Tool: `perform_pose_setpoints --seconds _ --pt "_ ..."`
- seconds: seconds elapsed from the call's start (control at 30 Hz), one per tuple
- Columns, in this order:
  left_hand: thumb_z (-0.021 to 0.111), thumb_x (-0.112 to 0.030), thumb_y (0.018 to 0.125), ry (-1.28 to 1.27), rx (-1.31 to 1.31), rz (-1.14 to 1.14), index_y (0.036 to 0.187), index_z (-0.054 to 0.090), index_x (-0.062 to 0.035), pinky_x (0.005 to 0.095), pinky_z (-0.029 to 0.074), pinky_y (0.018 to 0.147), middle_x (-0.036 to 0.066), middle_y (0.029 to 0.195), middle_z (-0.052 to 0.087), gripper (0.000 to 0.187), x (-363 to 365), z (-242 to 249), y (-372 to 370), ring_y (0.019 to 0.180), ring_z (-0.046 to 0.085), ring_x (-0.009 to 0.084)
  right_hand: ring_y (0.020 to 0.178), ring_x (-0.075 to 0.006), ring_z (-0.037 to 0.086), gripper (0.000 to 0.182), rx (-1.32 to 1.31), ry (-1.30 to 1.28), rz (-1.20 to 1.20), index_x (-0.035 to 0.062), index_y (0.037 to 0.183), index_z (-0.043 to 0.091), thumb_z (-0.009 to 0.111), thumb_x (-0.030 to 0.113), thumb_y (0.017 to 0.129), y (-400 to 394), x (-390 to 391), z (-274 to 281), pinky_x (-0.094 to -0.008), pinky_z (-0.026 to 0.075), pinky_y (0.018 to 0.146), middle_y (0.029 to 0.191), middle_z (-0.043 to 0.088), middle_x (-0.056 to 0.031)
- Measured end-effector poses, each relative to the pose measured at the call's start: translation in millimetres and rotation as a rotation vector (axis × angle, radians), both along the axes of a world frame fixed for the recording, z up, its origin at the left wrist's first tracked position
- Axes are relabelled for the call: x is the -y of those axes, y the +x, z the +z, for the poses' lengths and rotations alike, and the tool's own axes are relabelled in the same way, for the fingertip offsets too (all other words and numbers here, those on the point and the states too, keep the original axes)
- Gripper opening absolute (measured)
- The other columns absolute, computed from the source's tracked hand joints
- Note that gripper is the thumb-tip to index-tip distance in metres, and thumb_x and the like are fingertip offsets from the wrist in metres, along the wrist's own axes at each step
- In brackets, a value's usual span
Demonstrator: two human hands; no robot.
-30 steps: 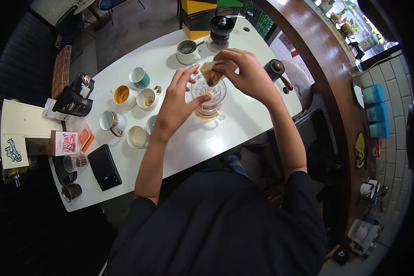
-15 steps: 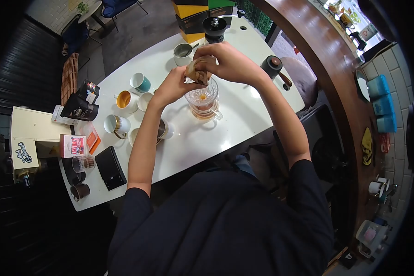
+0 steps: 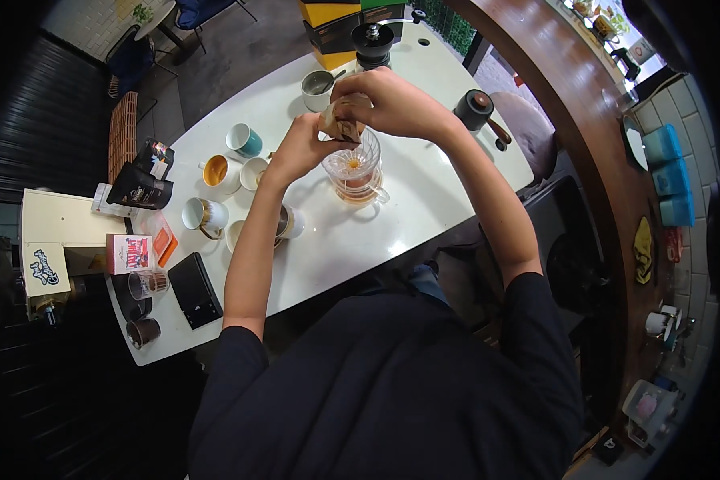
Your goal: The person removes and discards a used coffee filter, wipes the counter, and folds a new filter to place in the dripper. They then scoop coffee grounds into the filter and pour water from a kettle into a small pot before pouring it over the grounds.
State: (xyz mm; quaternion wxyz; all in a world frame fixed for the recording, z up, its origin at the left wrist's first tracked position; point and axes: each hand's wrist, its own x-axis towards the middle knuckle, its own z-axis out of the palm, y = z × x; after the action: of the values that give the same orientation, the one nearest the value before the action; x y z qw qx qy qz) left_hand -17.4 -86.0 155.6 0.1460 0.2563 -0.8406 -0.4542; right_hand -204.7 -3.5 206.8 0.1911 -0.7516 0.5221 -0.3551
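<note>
White tabletop (image 3: 392, 224), cluttered with cups at left, grinder (image 3: 374, 44) at far edge. Your left hand (image 3: 296, 152) and right hand (image 3: 392, 104) meet over the glass dripper (image 3: 352, 164), both pinched on the brown paper filter (image 3: 340, 124), which sits above the dripper's far-left rim. Keep the filter gathered and level over the glass so nothing falls on the table; lift it straight, unhurried.

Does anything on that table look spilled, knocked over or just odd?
No spill shows. The oddest thing is the crumpled brown paper filter, pinched by the left hand and right hand just above the empty glass dripper. Several used cups, like the stained cup, crowd the white table but stand upright.
</note>
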Motion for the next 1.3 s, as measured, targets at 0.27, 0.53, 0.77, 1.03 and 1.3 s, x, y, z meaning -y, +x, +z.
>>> perform_pose_setpoints --seconds 0.27,0.53,0.77,1.03,1.3 --pt "0.085 -0.017 0.078 -0.474 -0.064 0.123 0.121 0.068 -0.0068 0.0342 0.050 0.091 0.007 0.105 0.069 0.048 -33 34 32 0.098 0.065 0.0171 0.086 -0.0383 0.066 0.019 0.038 -0.020 -0.026 -0.0034 0.100 0.068 0.064 0.010 0.087 7 -13 3 -0.0426 0.053 0.080 0.089 0.070 -0.0197" --pt "0.080 -0.046 0.086 -0.021 -0.388 0.276 0.111 0.067 -0.0018 0.0249 0.039 0.071 0.001 0.088 0.053 0.053 -77 26 94 0.081 0.049 0.0112 0.094 -0.0359 0.065 0.014 0.011 -0.232 -0.175 0.0008 0.099 0.066 0.066 0.009 0.087 24 -35 -29 -0.0443 0.051 0.085 0.094 0.068 -0.0149" --pt "0.068 -0.055 0.093 0.385 -0.269 0.010 0.099 0.067 -0.0014 0.0221 0.031 0.063 -0.003 0.080 0.047 0.054 -142 -46 63 0.071 0.042 0.0060 0.088 -0.0337 0.067 0.014 0.393 -0.331 -0.569 -0.0007 0.097 0.065 0.069 0.000 0.083 17 -124 -28 -0.0395 0.053 0.079 0.092 0.067 -0.0154" --pt "0.069 -0.035 0.097 0.490 -0.122 -0.377 0.097 0.068 -0.0015 0.0214 0.033 0.060 -0.003 0.081 0.056 0.033 -213 -60 -30 0.067 0.043 0.0037 0.085 -0.0139 0.067 0.013 0.583 -0.322 -1.145 -0.0024 0.103 0.066 0.066 0.002 0.090 -37 -305 -41 -0.0277 0.051 0.078 0.091 0.070 -0.0102" --pt "0.066 -0.012 0.098 0.426 -0.072 -0.490 0.100 0.067 -0.0021 0.0200 0.037 0.063 -0.004 0.080 0.057 0.010 -316 -64 -182 0.069 0.045 0.0020 0.085 -0.0074 0.060 0.010 0.426 -0.547 -1.826 -0.0023 0.105 0.066 0.063 -0.001 0.095 -79 -516 -47 -0.0232 0.049 0.077 0.090 0.065 -0.0025"
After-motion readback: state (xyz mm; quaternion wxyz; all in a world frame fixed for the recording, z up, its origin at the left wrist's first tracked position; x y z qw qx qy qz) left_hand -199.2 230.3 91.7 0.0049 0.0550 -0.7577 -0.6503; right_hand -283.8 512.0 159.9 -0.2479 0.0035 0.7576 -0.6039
